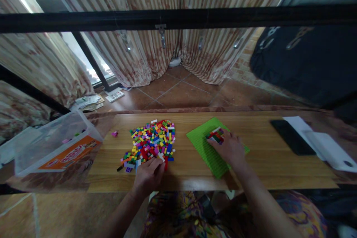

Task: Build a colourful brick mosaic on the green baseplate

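A wide heap of small multicoloured toy bricks [153,139] is spread over the left half of the wooden table. My left hand [150,174] is at the heap's near edge, thumb and fingers pinched together on a white brick [161,157]. On the right, a green baseplate [205,152] lies turned cornerwise on the tabletop. A compact block of joined bricks [216,135], red, white, green and dark, sits on its upper part. My right hand [230,149] reaches over the plate with thumb and fingers closed around that block, covering its right side.
At the left stands a clear plastic box [58,145] with an orange label and a few bricks inside. One pink brick [114,134] lies apart from the heap. A dark flat device [292,137] and white flat items [329,148] rest at the table's right end. A black bar [178,18] crosses beyond the table.
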The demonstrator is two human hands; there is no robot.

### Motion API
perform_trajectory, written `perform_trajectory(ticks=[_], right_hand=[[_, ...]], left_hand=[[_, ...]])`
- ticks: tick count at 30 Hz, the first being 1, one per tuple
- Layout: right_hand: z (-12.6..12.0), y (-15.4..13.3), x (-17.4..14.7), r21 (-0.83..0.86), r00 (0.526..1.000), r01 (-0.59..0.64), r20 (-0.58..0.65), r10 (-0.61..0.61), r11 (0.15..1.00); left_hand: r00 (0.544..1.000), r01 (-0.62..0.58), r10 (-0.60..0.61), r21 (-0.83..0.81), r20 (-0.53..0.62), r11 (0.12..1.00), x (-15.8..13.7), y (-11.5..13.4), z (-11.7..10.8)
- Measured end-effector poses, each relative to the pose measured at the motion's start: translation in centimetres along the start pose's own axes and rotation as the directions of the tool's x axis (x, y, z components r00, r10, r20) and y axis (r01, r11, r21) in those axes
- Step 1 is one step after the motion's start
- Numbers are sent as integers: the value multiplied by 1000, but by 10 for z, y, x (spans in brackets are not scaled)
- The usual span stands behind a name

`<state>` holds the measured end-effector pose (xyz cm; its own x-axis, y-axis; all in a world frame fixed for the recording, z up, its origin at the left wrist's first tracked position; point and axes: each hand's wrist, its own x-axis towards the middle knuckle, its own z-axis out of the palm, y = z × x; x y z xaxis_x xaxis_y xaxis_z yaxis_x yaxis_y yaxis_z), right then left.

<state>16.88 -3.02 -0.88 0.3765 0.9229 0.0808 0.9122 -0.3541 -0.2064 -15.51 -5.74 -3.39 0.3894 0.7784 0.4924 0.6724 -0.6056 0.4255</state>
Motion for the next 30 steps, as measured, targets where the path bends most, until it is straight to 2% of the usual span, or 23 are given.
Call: perform_trajectory(ticks=[3,9,12,18,23,26,30], right_hand=[[1,17,-1,-6,999,-46,-10,46,999],[7,29,-8,50,998,59,20,-60,997],[7,22,-12,78,995,87,43,-91,993],[2,-13,-22,58,999,-28,26,26,998],[2,-38,-32,36,997,-47,70,45,998],[3,-42,-37,49,995,-47,93,42,998],[6,-41,-40,85,995,16,96,-24,996]], left_hand=[[1000,-19,19,-1,-14,1000,0,0,0],[999,-37,37,-1,-22,999,0,-1,1],[1000,-26,26,-11,-12,1000,-1,-2,1],[1000,-12,12,-26,-17,1000,-3,-1,1],[999,14,-15,-23,-41,1000,-5,3,-1],[998,27,-28,-22,-50,999,-6,5,-1],[998,33,-33,-8,-59,999,-6,6,-2]])
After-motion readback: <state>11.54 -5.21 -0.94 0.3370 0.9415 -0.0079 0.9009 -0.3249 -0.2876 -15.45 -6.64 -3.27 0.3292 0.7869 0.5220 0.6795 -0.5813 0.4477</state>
